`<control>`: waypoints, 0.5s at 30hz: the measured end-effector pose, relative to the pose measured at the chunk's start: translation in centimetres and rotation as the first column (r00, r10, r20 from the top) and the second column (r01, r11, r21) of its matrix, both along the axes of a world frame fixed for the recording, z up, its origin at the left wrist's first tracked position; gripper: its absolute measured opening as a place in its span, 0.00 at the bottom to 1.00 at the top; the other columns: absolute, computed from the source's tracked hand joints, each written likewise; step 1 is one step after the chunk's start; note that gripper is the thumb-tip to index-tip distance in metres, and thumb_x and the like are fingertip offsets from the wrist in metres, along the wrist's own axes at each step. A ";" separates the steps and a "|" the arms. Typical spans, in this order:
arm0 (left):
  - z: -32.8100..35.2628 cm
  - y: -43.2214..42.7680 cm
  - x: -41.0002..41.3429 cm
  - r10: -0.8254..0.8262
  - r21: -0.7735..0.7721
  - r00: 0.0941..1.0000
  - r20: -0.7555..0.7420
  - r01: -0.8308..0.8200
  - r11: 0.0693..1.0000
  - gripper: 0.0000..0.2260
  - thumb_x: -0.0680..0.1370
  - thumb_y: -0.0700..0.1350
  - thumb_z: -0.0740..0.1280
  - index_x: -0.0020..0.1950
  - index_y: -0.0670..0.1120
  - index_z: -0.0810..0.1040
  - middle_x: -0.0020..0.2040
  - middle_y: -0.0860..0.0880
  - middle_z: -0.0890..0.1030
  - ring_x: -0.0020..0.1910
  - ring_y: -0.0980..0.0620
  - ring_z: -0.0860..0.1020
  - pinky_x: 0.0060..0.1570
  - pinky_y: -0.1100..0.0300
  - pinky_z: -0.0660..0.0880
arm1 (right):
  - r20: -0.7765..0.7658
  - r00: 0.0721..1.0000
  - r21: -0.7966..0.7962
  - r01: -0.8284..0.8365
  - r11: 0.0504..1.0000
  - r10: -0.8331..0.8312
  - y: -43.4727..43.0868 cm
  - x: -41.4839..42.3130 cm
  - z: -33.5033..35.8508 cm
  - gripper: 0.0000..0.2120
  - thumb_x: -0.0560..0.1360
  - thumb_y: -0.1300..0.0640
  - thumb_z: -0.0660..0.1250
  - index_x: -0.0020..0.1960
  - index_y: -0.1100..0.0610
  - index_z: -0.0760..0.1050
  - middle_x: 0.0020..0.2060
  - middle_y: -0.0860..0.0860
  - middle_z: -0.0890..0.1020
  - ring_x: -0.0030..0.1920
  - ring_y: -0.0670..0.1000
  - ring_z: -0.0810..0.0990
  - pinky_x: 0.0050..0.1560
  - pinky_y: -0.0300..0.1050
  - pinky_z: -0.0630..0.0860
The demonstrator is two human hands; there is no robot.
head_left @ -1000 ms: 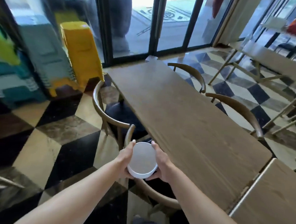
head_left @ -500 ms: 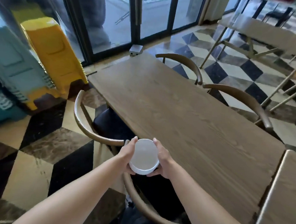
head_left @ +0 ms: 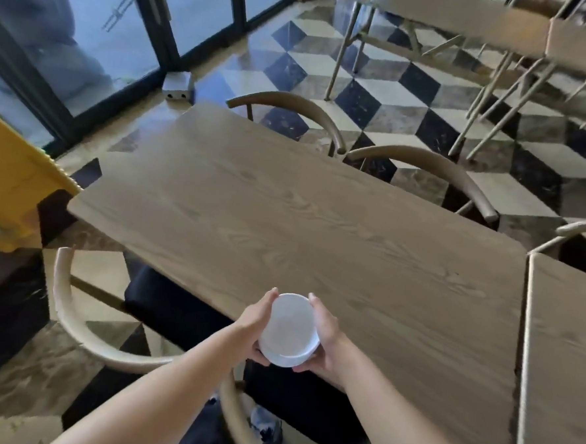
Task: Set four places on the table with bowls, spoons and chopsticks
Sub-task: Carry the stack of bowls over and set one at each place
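A white bowl (head_left: pixel 290 329), possibly a small stack, is held between both hands over the near edge of the long wooden table (head_left: pixel 319 223). My left hand (head_left: pixel 252 325) cups its left side and my right hand (head_left: pixel 325 337) cups its right side. The bowl sits upright and looks empty. The tabletop is bare. No spoons or chopsticks are in view.
Curved wooden chairs stand on the near side (head_left: pixel 73 314) and the far side (head_left: pixel 422 161) of the table. A second table (head_left: pixel 564 358) butts against the right end. Yellow stacked furniture (head_left: pixel 16 184) stands at the left by glass doors (head_left: pixel 90 38).
The view has swung right and closer to the table. Both hands have carried the bowl from beside the near chair to over the table's near edge.
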State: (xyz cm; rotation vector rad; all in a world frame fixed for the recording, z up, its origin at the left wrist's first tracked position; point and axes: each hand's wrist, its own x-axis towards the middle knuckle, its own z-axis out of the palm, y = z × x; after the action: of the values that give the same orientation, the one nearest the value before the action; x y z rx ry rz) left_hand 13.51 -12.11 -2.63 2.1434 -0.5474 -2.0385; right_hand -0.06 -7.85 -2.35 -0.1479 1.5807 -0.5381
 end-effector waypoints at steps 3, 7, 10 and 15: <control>-0.5 -2.8 -0.6 -0.105 -0.014 0.994 -0.025 0.105 0.994 0.28 0.73 0.69 0.63 0.64 0.51 0.72 0.61 0.40 0.76 0.56 0.33 0.78 0.53 0.34 0.78 | -0.001 0.995 -0.005 0.095 0.995 -0.095 -1.7 -0.5 -0.3 0.26 0.74 0.31 0.58 0.56 0.51 0.78 0.51 0.58 0.83 0.47 0.62 0.84 0.45 0.66 0.81; -0.8 -7.4 -0.6 -0.238 -0.026 0.969 -0.061 0.237 0.971 0.28 0.74 0.70 0.62 0.63 0.51 0.73 0.57 0.41 0.77 0.52 0.35 0.80 0.47 0.37 0.81 | -0.037 0.980 -0.013 0.195 0.981 -0.195 -5.0 0.0 -0.2 0.28 0.74 0.32 0.58 0.56 0.53 0.79 0.51 0.58 0.83 0.47 0.61 0.84 0.43 0.64 0.82; -1.0 -11.6 -0.2 -0.307 -0.050 0.950 -0.063 0.304 0.951 0.27 0.75 0.69 0.60 0.64 0.51 0.72 0.56 0.43 0.76 0.52 0.36 0.79 0.42 0.41 0.81 | -0.060 0.964 0.006 0.261 0.965 -0.261 -8.4 1.1 -0.4 0.28 0.73 0.31 0.59 0.55 0.53 0.78 0.49 0.57 0.83 0.44 0.60 0.85 0.40 0.60 0.83; -2.1 -18.8 0.4 -0.339 -0.093 0.940 -0.038 0.334 0.938 0.25 0.74 0.69 0.62 0.61 0.52 0.71 0.57 0.44 0.75 0.55 0.35 0.78 0.45 0.37 0.81 | -0.083 0.943 -0.035 0.322 0.946 -0.324 -15.0 2.5 -1.0 0.27 0.72 0.30 0.61 0.54 0.52 0.78 0.46 0.55 0.83 0.39 0.58 0.84 0.29 0.52 0.81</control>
State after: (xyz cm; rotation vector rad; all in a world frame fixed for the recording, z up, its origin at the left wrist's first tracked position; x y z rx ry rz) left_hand 13.89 -30.87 -4.73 2.0540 -1.0383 -2.1814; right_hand 2.43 -22.87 -3.34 0.0764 1.6963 -0.8132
